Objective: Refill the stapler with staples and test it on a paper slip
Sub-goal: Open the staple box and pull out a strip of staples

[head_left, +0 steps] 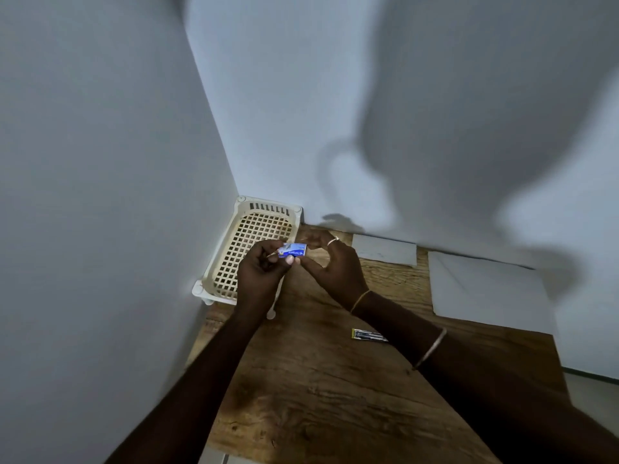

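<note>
head view looks down on a wooden table (pixel 335 380) set into a corner of pale walls; both bare hands meet above its far left part, over the near right edge of a cream plastic basket (pixel 234 262) that sits against the corner; the left hand (pixel 259 272) is closed on a small blue staple box (pixel 292 251), thumb on its near side and fingers curled behind, so the box stands out from the top of the grip toward the right; the right hand (pixel 335 266) comes in from the other side, its fingertips touching the box's right end, thumb and forefinger drawn together there while the other fingers arch loosely above; whether that pinch truly clamps the box or only a flap of it cannot be told, since the spot is small and dim; a ring (pixel 333 241) shows on one right finger and two thin bangles (pixel 430 348) on the right forearm; the box is held off the table, between the two hands, nearer the left palm than the right; a dark narrow stapler (pixel 369 336) lies flat on the wood to the right of the right forearm, well apart from both hands; two white paper sheets (pixel 485 293) lie further right and back along the wall, the smaller one beside the basket side, the larger nearer the table's right edge.
</note>
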A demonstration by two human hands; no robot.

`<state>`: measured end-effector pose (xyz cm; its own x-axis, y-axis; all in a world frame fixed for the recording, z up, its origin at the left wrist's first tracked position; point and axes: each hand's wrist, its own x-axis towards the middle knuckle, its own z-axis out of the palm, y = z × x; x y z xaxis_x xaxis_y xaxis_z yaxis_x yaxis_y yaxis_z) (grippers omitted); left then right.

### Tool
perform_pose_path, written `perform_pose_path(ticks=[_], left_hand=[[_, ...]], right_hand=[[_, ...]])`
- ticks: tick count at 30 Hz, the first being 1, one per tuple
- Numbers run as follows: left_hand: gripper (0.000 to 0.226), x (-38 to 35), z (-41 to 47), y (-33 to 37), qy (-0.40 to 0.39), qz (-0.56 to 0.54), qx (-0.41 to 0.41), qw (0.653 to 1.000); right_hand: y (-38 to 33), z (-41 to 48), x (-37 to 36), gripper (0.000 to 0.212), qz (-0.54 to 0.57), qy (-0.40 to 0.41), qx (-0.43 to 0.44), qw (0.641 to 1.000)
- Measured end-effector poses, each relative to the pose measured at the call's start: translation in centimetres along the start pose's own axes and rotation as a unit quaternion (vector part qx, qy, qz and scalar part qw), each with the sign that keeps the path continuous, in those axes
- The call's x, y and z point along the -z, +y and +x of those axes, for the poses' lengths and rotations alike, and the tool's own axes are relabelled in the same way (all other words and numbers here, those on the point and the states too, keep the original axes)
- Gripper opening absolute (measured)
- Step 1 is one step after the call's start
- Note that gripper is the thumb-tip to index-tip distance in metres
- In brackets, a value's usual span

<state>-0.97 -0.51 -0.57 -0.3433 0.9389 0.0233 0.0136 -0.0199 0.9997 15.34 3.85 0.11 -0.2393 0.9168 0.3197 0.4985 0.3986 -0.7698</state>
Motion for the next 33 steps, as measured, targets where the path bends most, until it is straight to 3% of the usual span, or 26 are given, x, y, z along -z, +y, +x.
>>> perform_pose_path(ticks=[2, 8, 13, 21, 33], left_hand=[[0.032, -1.7, -0.9, 0.9, -0.019, -0.075, 0.000, 0.997], [0.028, -5.2, -3.1, 3.0, -0.058, -0.164, -0.018, 0.985], [0.027, -6.7, -4.9, 3.9, -0.103, -0.169, -0.034, 0.980], [0.025, -7.8, -6.7, 4.5, -0.102, -0.183, -0.034, 0.977], [0.020, -8.1, -7.5, 5.1, -0.128, -0.177, -0.032, 0.975]], right_hand=[[-0.6, -1.1, 2.3, 0.039, 0.015, 0.026, -0.008, 1.000], [-2.7, -3.7, 7.6, 0.044, 0.078, 0.075, -0.058, 0.992], [-3.8, -6.0, 10.4, 0.043, 0.106, 0.096, -0.073, 0.987], [-3.2, -8.7, 13.5, 0.042, 0.094, 0.100, -0.073, 0.988], [-3.2, -9.1, 15.1, 0.013, 0.018, 0.083, -0.010, 0.996]])
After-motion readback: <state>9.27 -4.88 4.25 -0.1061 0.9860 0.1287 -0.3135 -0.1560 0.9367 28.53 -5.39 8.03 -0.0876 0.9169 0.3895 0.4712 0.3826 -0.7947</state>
